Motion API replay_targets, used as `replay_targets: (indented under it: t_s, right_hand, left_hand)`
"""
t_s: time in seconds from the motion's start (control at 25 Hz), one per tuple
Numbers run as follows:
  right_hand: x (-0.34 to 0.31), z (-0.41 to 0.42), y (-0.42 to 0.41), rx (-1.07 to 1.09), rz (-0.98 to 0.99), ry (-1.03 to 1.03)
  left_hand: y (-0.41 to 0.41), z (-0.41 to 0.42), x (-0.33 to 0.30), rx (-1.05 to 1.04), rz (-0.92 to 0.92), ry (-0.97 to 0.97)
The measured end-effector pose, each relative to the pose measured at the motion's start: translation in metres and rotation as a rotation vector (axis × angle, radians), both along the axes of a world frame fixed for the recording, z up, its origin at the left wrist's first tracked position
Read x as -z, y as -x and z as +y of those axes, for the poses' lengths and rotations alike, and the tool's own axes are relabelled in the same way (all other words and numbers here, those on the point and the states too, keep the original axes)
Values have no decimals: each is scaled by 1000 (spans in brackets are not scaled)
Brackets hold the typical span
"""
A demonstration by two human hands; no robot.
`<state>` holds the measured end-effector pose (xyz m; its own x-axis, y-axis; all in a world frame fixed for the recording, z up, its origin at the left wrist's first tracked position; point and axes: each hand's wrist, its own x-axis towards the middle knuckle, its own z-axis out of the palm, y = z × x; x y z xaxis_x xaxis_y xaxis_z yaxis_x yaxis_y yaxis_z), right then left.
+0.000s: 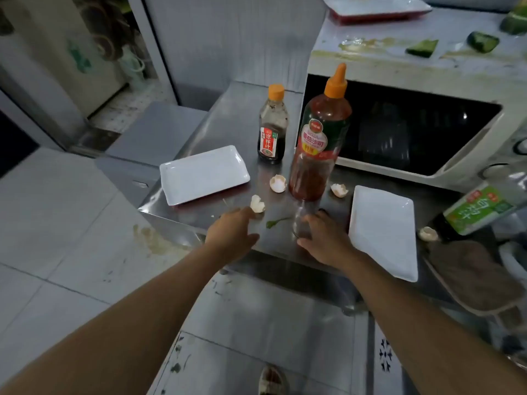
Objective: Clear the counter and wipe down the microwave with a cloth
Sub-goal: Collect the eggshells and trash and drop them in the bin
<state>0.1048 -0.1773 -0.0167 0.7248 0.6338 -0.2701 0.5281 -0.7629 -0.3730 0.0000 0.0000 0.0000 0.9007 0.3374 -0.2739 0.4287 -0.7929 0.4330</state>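
Observation:
The white microwave (pixel 399 132) stands on the steel counter (pixel 228 121), its top smeared and strewn with green vegetable pieces (pixel 422 47). A tall ketchup bottle (pixel 319 143) with an orange cap leans before it. My right hand (pixel 325 240) grips the bottle's clear base. My left hand (pixel 231 235) reaches over the counter's front edge, fingers straight, fingertips beside an eggshell (pixel 257 204). More shell halves (pixel 277 183) lie around the bottle. A brownish cloth (pixel 470 275) lies at the right edge.
A small dark sauce bottle (pixel 272 129) stands behind. White rectangular plates lie left (pixel 204 173) and right (pixel 382 232). A green-labelled bottle (pixel 484 209) leans at the far right, with another shell (pixel 427 233) by it. A green leaf (pixel 275 222) lies between my hands.

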Motion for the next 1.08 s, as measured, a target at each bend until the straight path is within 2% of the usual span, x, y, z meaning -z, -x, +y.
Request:
replay_targets:
  t_s: [0.24, 0.44, 0.68, 0.88, 1.08]
  right_hand:
    - [34, 6, -13, 19, -45, -2]
    - [49, 9, -14, 98, -117, -78]
    - [52, 17, -11, 107, -146, -51]
    - [49, 19, -9, 148, -103, -56]
    - [46, 20, -8, 167, -104, -60]
  left_hand:
    - [-39, -19, 35, -34, -25, -2]
    - [-56, -22, 55, -32, -62, -108]
    - [-67, -19, 63, -14, -36, -156]
    - [-66, -15, 64, 10, -3, -118]
    - [-61, -12, 62, 52, -31, -151]
